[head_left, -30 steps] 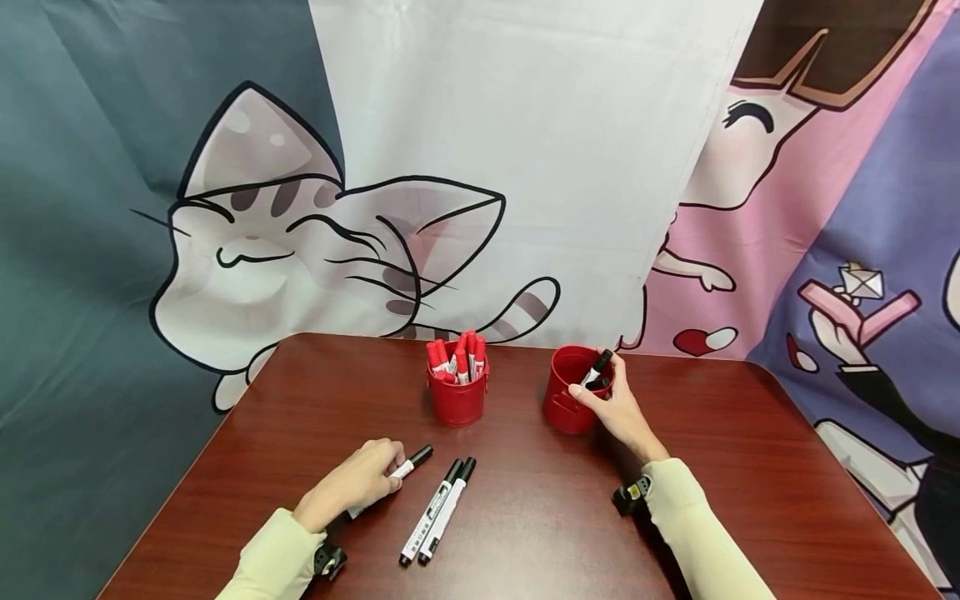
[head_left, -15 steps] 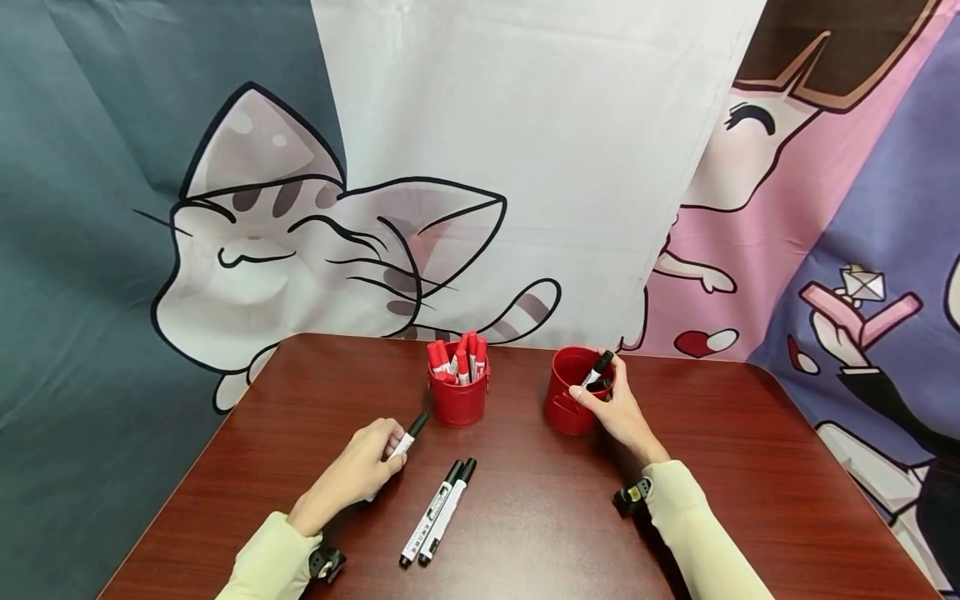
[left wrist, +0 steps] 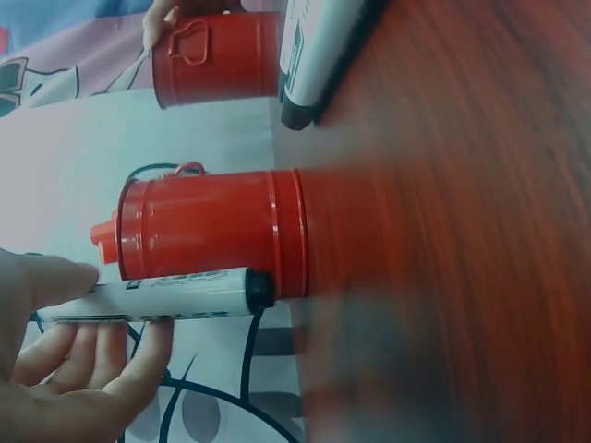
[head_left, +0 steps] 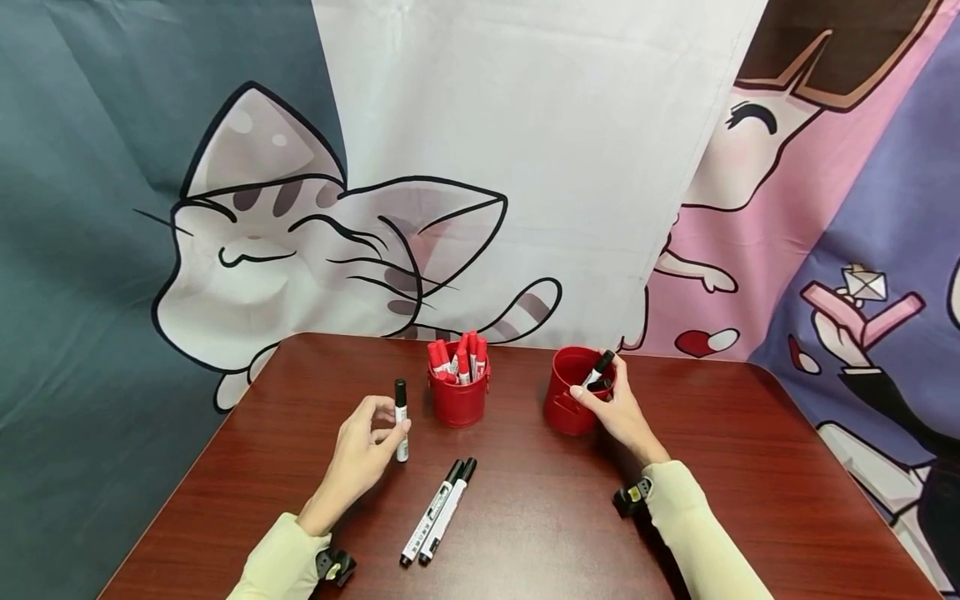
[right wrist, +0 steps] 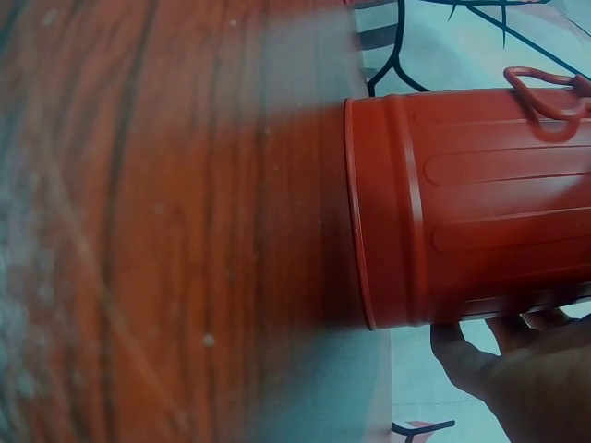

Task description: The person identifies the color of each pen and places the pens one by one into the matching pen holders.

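My left hand (head_left: 362, 446) pinches a black-capped white marker (head_left: 401, 421) between thumb and fingers. The marker stands nearly upright, cap up, above the left part of the table. The left wrist view shows the same marker (left wrist: 175, 297), its black end near the image centre. At the right, my right hand (head_left: 621, 414) grips the side of a red bucket (head_left: 564, 415), thumb near the front of the rim. Black-capped markers (head_left: 597, 368) lean inside this bucket. In the right wrist view the fingertips touch the bucket wall (right wrist: 499, 203); the rest of the hand is cut off.
A second red bucket (head_left: 458, 408) stands at the table's back middle, filled with several red-capped markers (head_left: 465, 354). Two black-capped markers (head_left: 435, 512) lie side by side on the brown table (head_left: 540, 533) between the arms. A printed cloth (head_left: 540, 167) hangs behind.
My left hand has lifted the marker off the table and turned it from slanted to nearly upright, moving slightly away from me. The right hand and its bucket have stayed put.
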Demonstrator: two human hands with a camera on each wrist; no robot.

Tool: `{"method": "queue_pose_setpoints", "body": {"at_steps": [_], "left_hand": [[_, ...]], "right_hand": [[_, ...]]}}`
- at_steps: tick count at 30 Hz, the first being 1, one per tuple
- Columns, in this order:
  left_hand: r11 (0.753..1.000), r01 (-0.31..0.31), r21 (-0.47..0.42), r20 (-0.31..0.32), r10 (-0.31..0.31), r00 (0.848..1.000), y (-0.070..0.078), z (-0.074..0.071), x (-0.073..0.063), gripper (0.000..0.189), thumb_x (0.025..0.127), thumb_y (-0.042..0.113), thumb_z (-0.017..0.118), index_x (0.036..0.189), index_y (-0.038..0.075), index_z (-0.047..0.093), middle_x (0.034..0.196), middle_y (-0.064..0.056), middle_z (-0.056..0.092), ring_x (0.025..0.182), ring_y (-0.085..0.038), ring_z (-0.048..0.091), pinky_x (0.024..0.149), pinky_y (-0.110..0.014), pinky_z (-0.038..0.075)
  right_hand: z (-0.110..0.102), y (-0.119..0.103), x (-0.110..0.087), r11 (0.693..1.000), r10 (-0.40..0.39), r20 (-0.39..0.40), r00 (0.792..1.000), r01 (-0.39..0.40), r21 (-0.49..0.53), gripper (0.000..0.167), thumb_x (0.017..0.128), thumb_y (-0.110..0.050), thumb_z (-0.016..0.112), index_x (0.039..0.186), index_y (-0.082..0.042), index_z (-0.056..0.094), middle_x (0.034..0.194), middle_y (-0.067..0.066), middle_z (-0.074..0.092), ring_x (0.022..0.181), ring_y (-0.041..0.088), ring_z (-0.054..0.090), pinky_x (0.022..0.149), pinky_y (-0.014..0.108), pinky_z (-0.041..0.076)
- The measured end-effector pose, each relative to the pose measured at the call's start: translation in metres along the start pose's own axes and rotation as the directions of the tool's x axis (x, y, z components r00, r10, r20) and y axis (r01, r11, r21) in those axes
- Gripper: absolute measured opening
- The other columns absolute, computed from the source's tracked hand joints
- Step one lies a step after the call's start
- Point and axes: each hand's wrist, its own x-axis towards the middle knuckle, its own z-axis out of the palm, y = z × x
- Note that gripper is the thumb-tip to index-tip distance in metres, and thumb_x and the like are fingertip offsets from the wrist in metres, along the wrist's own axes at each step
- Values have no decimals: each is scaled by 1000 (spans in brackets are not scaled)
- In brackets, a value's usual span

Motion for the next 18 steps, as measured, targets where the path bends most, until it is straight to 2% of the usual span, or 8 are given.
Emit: {"method": "queue_pose_setpoints", "body": {"at_steps": [5,11,14,15,18], "left_hand": [[998,-7,-56,-48,5,999,8,6,3,29,77,-1,70,100,1,53,93,-10,56,85,-21,58,67,-28,55],[997,-46,-54,-32,44,998,37,8,5,29,77,-6,68,100,-5,52,91,-16,56,84,-26,58,67,-33,55],[995,-83,-54,-29,81,996,46,11,8,28,76,-8,68,99,-6,52,89,-18,55,83,-27,58,66,-35,55],[994,-91,-52,-28,90,996,47,13,9,28,76,-8,68,99,-6,52,89,-18,55,83,-27,57,66,-35,55],[991,-124,-56,-27,123,992,37,19,15,29,76,-5,70,100,-2,53,90,-13,56,83,-24,58,67,-32,55]], "right_hand": [[-1,-1,0,1000,5,-5,1000,-5,-10,76,83,-25,67,141,-21,18,138,15,34,119,28,38,98,49,32],[-1,-1,0,1000,0,-4,1000,0,-8,76,83,-25,67,141,-21,17,138,15,34,120,28,38,98,50,33],[-1,-1,0,1000,-3,-1,1000,3,-4,76,83,-24,67,141,-19,17,139,15,33,120,28,37,98,51,33],[-1,-1,0,1000,-4,-1,1000,4,-3,76,83,-24,67,141,-19,17,139,15,33,120,28,37,98,51,34],[-1,0,0,1000,-2,-5,1000,2,0,76,83,-24,67,141,-19,17,139,15,33,120,28,37,98,51,34]]}}
